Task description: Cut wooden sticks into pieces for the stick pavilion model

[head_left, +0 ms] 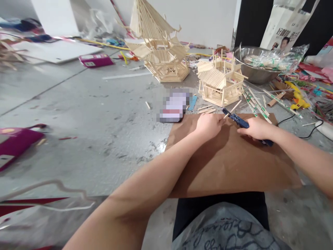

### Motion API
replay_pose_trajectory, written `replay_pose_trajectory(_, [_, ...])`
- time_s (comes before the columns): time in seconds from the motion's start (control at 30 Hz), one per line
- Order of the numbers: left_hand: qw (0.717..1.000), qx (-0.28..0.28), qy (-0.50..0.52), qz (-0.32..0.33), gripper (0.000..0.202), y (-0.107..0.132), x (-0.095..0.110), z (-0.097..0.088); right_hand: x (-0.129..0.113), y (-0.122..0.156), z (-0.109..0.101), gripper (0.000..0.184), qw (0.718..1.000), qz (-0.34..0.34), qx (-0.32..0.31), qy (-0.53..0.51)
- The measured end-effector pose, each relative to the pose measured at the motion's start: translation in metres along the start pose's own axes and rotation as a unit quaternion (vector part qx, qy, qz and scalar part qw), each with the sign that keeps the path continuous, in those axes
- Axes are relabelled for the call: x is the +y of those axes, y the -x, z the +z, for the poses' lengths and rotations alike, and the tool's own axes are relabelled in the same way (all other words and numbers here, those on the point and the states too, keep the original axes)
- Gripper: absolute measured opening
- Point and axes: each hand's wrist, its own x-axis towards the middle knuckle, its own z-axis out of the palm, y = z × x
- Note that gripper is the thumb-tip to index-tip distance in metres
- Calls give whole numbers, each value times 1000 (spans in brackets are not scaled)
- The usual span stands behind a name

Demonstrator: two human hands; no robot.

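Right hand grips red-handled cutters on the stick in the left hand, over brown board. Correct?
No: head view shows blue handles on the cutters, not red. The right hand, stick, left hand and brown board are as stated.

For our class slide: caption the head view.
The left hand holds a thin wooden stick, the right hand blue-handled cutters, over brown cardboard.

Thin stick (pixel 236 105): pale bare wood, matt.
Cutter (pixel 240 122): dark blue plastic grips, slight sheen.
Work sheet (pixel 229 163): brown cardboard, matt and smooth.
Pavilion model (pixel 161 48), at 12 o'clock: unpainted wooden sticks, matt.
Smaller model (pixel 220 83), at 1 o'clock: the same bare wood.
Bowl (pixel 251 74), at 1 o'clock: polished metal, shiny.
Bag (pixel 275 59), in the bowl: clear crinkled plastic, glossy.
Floor (pixel 104 114): grey concrete, rough and dusty.
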Motion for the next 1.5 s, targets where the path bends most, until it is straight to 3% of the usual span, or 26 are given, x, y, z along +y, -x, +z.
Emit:
replay_pose_trajectory(0.1, [998,-53,24,-4,23,1,5,0,7,0,1,59,990,25,-100,-92])
replay_pose_trajectory(0.17, [996,-76,43,-12,22,0,6,1,9,-1,3,62,985,38,-115,-127])
replay_pose_trajectory(0.47, [992,-100,71,-28,22,-6,3,0,2,-4,5,22,983,58,-124,-121])
replay_pose_trajectory(1.33, [989,-104,105,-3,18,-7,-3,1,-7,1,7,22,990,67,-76,-96])
replay_pose_trajectory(1.5, [992,-82,94,1,23,-6,-2,1,3,2,5,23,968,63,-130,-205])
